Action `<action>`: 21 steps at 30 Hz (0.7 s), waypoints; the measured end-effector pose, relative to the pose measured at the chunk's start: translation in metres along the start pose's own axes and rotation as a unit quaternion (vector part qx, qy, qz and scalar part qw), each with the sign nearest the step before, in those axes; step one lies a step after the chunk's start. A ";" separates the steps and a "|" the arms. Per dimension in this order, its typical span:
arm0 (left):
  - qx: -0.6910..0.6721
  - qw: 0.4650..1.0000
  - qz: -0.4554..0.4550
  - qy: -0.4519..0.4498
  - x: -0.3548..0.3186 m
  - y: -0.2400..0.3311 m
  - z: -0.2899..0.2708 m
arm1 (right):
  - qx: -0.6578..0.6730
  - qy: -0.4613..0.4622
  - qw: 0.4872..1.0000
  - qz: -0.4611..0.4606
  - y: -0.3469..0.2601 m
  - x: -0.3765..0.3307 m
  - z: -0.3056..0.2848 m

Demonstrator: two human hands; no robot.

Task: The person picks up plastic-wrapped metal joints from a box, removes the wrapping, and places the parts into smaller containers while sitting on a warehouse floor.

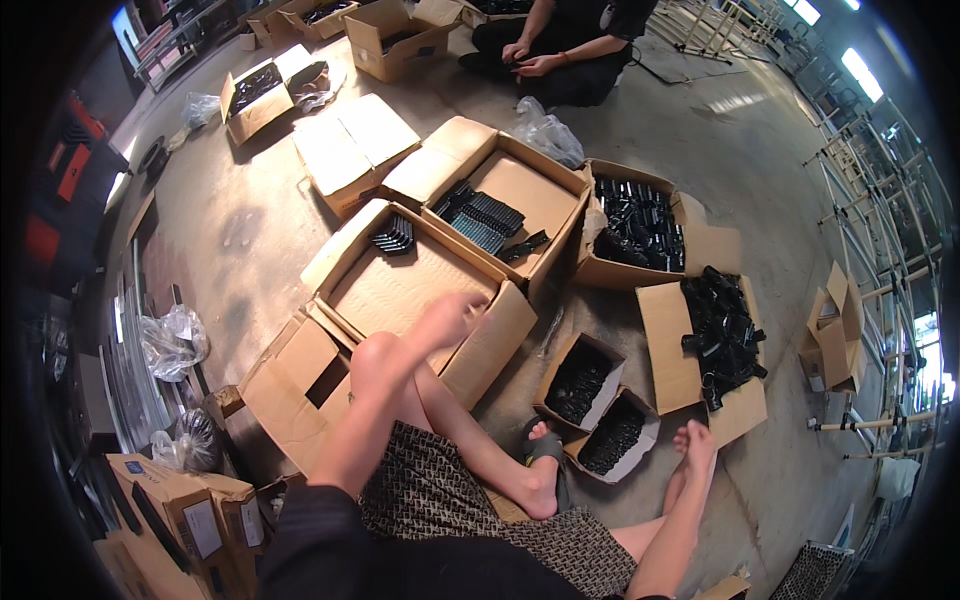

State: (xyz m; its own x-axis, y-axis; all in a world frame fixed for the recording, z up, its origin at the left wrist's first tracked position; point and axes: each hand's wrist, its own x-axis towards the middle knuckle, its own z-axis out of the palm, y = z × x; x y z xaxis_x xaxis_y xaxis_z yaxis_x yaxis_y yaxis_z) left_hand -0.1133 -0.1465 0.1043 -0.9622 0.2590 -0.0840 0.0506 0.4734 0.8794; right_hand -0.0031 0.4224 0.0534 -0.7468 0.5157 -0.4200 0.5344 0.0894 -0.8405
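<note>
My left hand point(460, 318) is over the near right side of an open carton point(400, 285); motion smears its fingers. A short row of black parts point(393, 236) stands at that carton's far left corner. To the right, my right hand point(692, 440) is raised with its fingers curled together; what they hold, if anything, is hidden. Just beyond it, an open box point(668, 345) overflows with black tube-like fittings point(722, 330). Between my hands, two small boxes hold small dark pieces point(578, 382) and more dark pieces point(612, 436).
Behind the near carton, another carton point(530, 190) holds stacked black parts point(482, 218). A deeper carton point(635, 272) of black pieces stands right of it. A co-worker point(560, 55) sits on the floor at the back. Pipe racks point(870, 250) line the right side; cartons point(180, 510) stand at lower left.
</note>
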 end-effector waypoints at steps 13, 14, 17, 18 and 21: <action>0.204 0.933 -0.183 0.231 0.050 -0.174 -0.089 | -0.068 -0.074 0.995 0.019 0.072 -0.061 0.066; 0.176 0.941 -0.168 0.235 0.047 -0.207 -0.094 | -0.075 -0.086 0.993 0.019 0.072 -0.058 0.076; 0.183 0.943 -0.150 0.234 0.053 -0.213 -0.087 | -0.129 -0.098 0.987 0.001 0.075 -0.061 0.085; 0.203 0.939 -0.151 0.234 0.057 -0.203 -0.081 | -0.153 -0.101 0.983 -0.007 0.075 -0.065 0.088; 0.258 0.918 -0.229 0.197 0.071 -0.159 -0.078 | -0.163 -0.102 0.981 -0.029 0.073 -0.075 0.093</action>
State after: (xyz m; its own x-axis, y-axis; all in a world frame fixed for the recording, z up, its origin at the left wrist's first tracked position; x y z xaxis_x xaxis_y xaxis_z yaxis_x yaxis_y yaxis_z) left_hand -0.2103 -0.2694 -0.0048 -0.9312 -0.3429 -0.1233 -0.3606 0.8185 0.4473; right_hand 0.0549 0.3110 -0.0084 -0.8260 0.3228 -0.4622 0.5616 0.3994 -0.7246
